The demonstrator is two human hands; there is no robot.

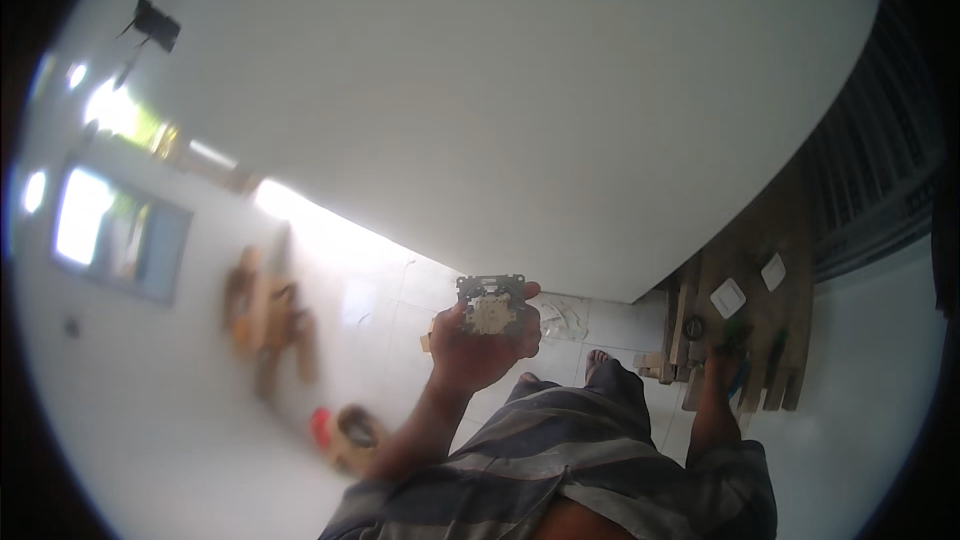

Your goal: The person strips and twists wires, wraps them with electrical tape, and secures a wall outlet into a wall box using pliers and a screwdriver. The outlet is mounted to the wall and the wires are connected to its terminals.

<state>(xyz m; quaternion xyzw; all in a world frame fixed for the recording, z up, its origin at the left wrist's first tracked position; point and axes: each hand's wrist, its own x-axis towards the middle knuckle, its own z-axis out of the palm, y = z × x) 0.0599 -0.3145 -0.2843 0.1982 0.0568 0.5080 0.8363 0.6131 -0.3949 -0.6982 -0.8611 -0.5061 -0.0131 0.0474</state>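
My left hand [478, 358] is raised in front of me, its fingers closed round the edges of a wall switch insert [497, 315]. The insert has a square metal mounting frame and a pale body, and it stands upright in my grip. Down to the right, my right hand [722, 358] reaches over a wooden bench [755, 240]. Its fingers are dark and blurred among small tools, close to a green-handled tool [735, 332]. I cannot make out whether it grips anything.
Two white square switch covers [728, 297] [774, 272] and a black roll of tape [693, 327] lie on the bench. A large white wall [560, 120] rises ahead. Leftward are blurred cardboard boxes [270, 315], a round container [355, 435] and clear plastic wrapping [563, 318] on the tiled floor.
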